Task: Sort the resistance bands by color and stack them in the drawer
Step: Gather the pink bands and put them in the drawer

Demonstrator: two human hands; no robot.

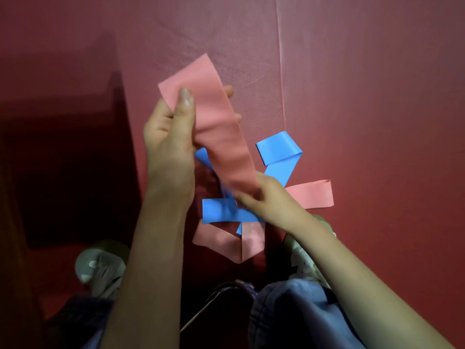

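We see both hands up over a red mat (377,96), sharing one long pink band (216,127) that runs from 11 o'clock down to 5 o'clock across the middle of the view. The left hand (168,147) grips its upper part: the thumb (185,102) presses on the near face and the fingers (229,91) curl round behind, their tips showing past the far edge. The right hand (269,197) has its fingers closed on the band's lower end, though that spot is blurred.

The other bands lie on the mat beneath the hands. A looped blue band (279,152) sits at 3 o'clock from the held band, twisted over itself. At 4 o'clock from it, just beyond the right wrist, lies a short pink loop (312,193). A flat blue band (221,210) lies at 9 o'clock from the right hand, partly under it. At 6 o'clock from that, a folded pink band (226,241) bends into a V, its upper edge tucked under the blue.

Near the bottom edge we see two pale shoes (100,263) and blue jeans (289,311).
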